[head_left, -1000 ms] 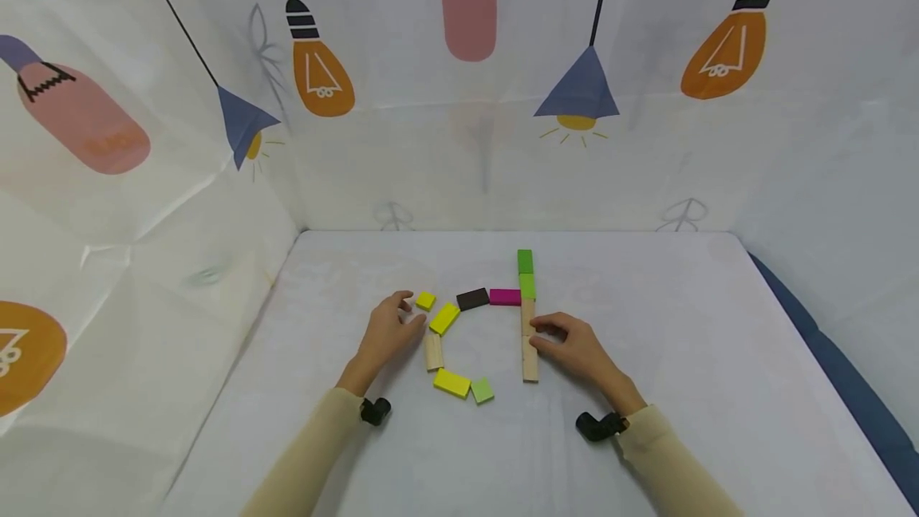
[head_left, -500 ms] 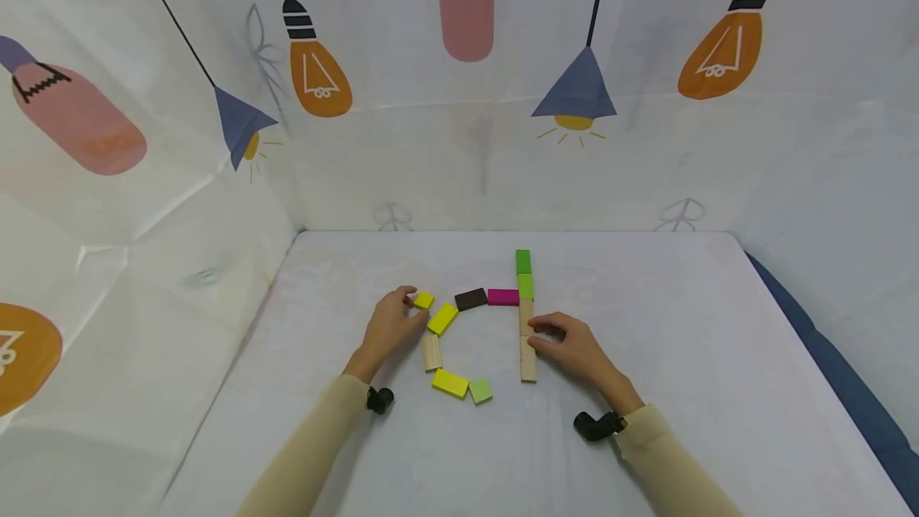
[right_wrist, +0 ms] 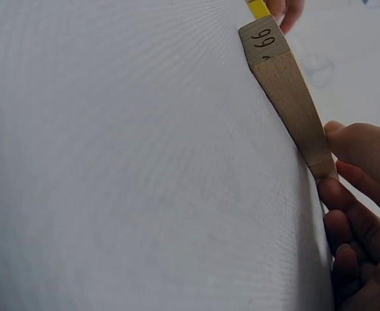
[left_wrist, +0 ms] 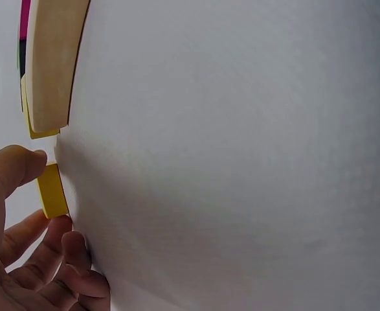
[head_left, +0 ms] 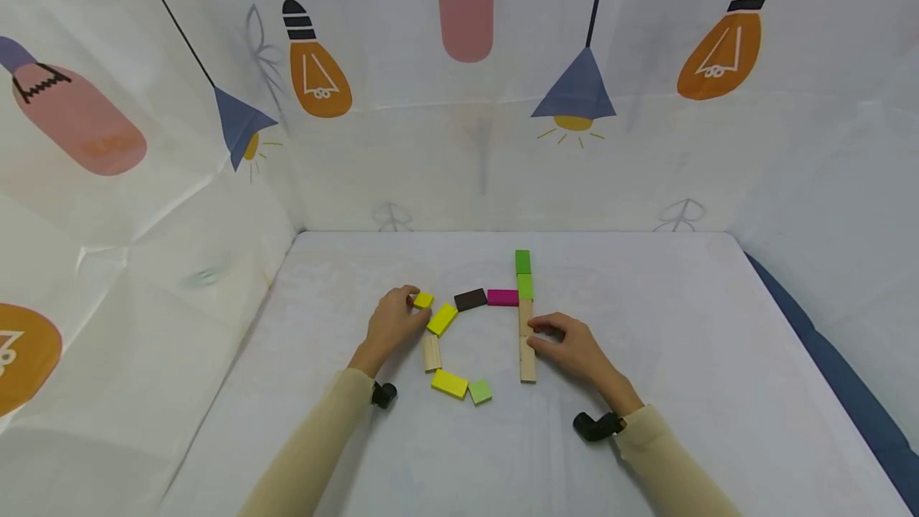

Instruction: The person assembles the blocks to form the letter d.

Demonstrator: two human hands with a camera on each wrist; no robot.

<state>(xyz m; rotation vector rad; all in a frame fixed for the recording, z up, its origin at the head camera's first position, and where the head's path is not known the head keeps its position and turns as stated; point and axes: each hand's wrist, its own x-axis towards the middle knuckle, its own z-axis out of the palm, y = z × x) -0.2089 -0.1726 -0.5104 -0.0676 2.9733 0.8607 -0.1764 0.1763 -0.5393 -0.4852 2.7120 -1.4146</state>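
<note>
My left hand (head_left: 393,317) pinches a small yellow block (head_left: 424,301) between thumb and finger, low over the white table; the left wrist view shows the thumb on one end of this yellow block (left_wrist: 52,191) and fingertips at the other. Just right of it lies a longer yellow block (head_left: 442,318). With loosely bent fingers, my right hand (head_left: 574,345) touches the right side of a straight column, around the joint of two plain wooden blocks. The nearer wooden block (head_left: 527,359) shows a carved mark on its end in the right wrist view.
Two green blocks (head_left: 523,274) top the column. From it a curve runs left through a magenta block (head_left: 502,297) and a black block (head_left: 471,299), then down past a wooden block (head_left: 431,353) and a yellow block (head_left: 450,384) to a light green block (head_left: 480,392).
My left hand has moved slightly right and taken hold of the small yellow block, which it stood apart from one second ago. The right hand stays at the wooden column.
</note>
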